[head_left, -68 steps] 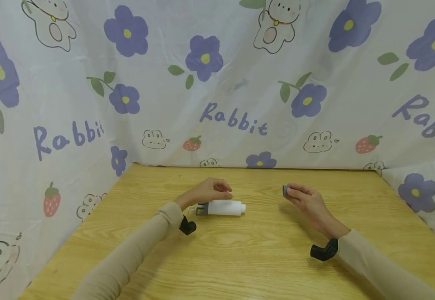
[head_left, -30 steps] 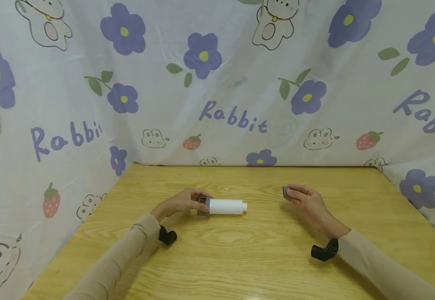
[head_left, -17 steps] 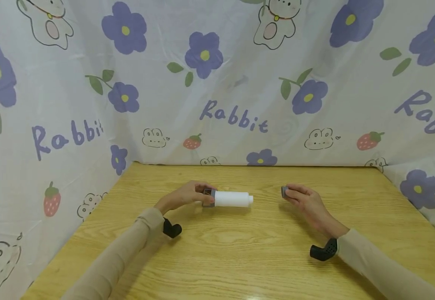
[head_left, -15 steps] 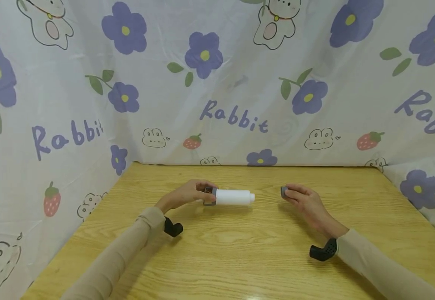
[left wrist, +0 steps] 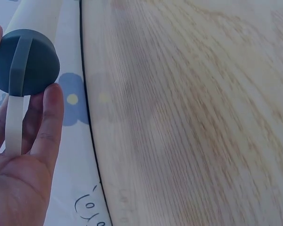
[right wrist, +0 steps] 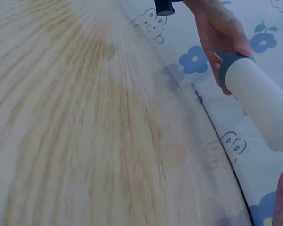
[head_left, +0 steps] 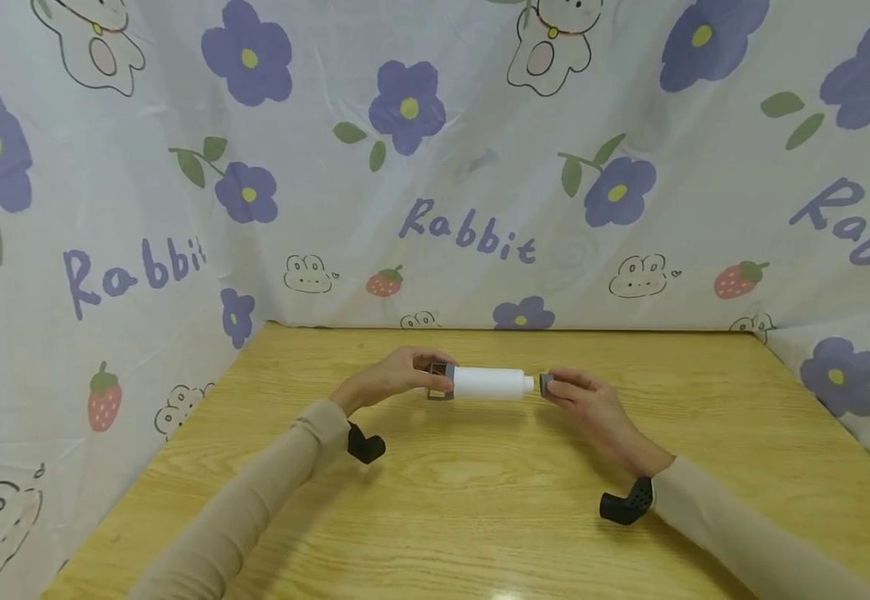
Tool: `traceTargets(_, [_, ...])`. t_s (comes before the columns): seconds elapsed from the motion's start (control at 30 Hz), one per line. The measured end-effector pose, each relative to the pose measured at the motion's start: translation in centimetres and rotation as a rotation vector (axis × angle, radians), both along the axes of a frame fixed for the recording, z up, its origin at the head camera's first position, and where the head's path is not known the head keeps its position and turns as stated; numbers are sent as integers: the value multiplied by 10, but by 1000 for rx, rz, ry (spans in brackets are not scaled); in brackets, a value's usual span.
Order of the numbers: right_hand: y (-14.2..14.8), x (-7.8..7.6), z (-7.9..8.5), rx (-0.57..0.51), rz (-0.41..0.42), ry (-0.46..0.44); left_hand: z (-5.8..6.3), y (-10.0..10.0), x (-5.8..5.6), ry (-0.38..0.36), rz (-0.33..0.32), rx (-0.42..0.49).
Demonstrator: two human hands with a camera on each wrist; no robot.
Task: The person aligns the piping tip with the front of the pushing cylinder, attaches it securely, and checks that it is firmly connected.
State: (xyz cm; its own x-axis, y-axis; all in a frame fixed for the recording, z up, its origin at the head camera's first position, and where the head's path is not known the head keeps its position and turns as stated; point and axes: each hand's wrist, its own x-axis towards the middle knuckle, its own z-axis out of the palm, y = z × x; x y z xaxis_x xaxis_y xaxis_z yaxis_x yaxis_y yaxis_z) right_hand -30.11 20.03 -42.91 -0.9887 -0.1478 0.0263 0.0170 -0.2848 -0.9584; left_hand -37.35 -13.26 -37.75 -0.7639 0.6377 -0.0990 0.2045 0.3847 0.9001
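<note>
In the head view, my left hand point(head_left: 405, 371) grips the grey end point(head_left: 449, 393) of a white bottle-like cylinder point(head_left: 489, 383), held level above the table. A strap or loop crosses that grey end, clearest in the left wrist view, where the thumb and fingers lie around the grey piece point(left wrist: 45, 61). The cylinder's narrow white neck point(head_left: 528, 384) points right. Just beyond it, my right hand point(head_left: 592, 410) pinches a small grey cap point(head_left: 544, 385) with its fingertips, its near face toward the neck. A small gap separates neck and cap in the head view.
Below both hands lies a wood-grain table point(head_left: 442, 517). A white curtain point(head_left: 465, 183) with flowers and rabbits hangs along its back and sides. Each wrist carries a black camera mount, one on the left point(head_left: 366, 446) and one on the right point(head_left: 625, 504).
My left hand let its fingers close on the cylinder's grey end, then raised it and carried it right. The right hand has shifted left with the cap, narrowing the gap.
</note>
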Motion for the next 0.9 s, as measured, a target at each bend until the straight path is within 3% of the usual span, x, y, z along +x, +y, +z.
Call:
traceTargets(0.3, [-10,1,1,-21,11,-7,-2,11,0,20,-11,-4])
traceTargets(0.57, [-9,-1,1,-7,9,-44,-4,16,2,-10,2,44])
traceTargets(0.9, [-3,-2,2,51,20,-71,-3,24,3,4,9,30])
